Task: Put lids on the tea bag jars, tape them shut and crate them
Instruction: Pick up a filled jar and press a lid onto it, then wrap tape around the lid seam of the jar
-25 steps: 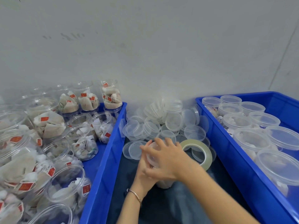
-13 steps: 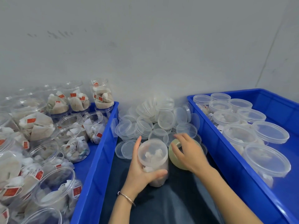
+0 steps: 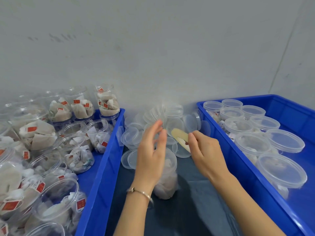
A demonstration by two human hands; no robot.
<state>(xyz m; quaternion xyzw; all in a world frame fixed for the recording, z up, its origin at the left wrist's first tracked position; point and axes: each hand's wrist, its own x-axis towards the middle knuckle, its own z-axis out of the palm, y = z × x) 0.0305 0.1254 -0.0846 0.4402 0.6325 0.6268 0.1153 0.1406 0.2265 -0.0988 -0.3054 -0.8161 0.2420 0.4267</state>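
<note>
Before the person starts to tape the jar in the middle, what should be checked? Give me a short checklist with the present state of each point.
1. Lid is on the jar: ok, a clear lid covers its top.
2. Jar stands upright on the dark cloth: ok.
3. Tape roll is in hand: ok, the right hand pinches it, raised above the jar.
4. Free tape end is pulled out: cannot tell; the left hand has its fingers near the roll, but no strip shows.
5. Jar is steadied: not ok, neither hand holds it.
6. Room in the right crate for the taped jar: ok, bare blue floor shows on its far right side.
</note>
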